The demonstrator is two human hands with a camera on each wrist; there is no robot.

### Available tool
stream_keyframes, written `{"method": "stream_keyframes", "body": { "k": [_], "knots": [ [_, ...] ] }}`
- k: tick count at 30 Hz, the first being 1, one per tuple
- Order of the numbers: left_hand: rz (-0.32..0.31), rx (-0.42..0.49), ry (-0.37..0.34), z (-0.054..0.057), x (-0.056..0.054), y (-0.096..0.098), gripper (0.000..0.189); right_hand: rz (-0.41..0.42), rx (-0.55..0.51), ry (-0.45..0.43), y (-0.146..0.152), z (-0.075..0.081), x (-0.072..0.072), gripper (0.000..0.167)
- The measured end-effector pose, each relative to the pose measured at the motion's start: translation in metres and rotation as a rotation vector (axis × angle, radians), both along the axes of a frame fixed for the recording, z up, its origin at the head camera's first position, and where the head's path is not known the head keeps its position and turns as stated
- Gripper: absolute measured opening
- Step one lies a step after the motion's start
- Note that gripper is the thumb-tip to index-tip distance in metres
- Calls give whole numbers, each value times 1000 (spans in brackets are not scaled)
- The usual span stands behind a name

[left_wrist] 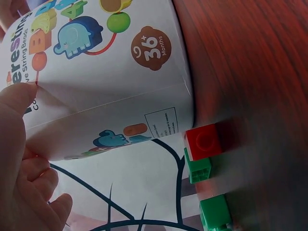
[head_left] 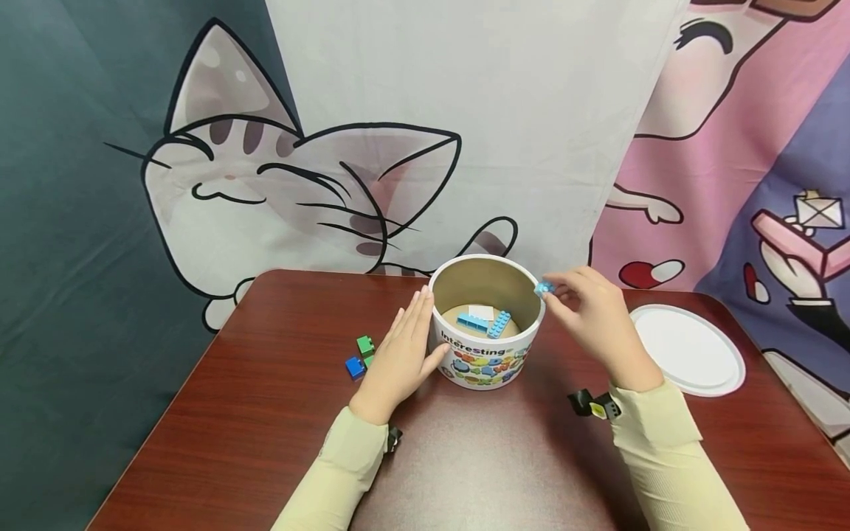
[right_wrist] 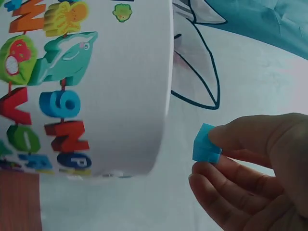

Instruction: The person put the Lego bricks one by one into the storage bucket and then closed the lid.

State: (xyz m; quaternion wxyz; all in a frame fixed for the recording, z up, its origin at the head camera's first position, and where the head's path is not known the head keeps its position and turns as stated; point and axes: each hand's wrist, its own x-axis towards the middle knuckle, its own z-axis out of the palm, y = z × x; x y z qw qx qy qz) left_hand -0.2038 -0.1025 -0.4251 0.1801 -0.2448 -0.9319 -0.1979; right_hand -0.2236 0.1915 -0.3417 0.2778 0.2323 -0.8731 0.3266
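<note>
A white round bucket (head_left: 481, 367) with printed pictures stands without a lid on the table. My left hand (head_left: 401, 352) rests against its left side, fingers straight and thumb toward the front. Beside the rim on the right, my right hand (head_left: 594, 317) pinches a small light-blue building block (right_wrist: 207, 144) between thumb and fingers, just outside the wall in the right wrist view. Inside the bucket lie two long light-blue blocks, one flat (head_left: 472, 322) and one slanted (head_left: 499, 324), near a white piece (head_left: 481, 312).
Left of the bucket, partly behind my left hand, are a green block (head_left: 365, 345) and a blue block (head_left: 355, 367). The left wrist view also shows a red block (left_wrist: 204, 142) by the bucket's base. A white lid (head_left: 687, 350) lies at the right. A cartoon cloth hangs behind the table.
</note>
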Motion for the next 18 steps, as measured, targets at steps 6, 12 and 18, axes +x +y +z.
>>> {"method": "stream_keyframes", "body": {
  "k": [6, 12, 18],
  "knots": [
    [-1, -7, 10, -1, 0, 0, 83, 33, -1, -71, -13, -1, -17, 21],
    [3, 3, 1, -1, 0, 0, 82, 78, 81, -147, -28, 0, -33, 18],
    [1, -3, -8, -1, 0, 0, 83, 117, 203, -168, -41, 1, -48, 16]
  ]
}}
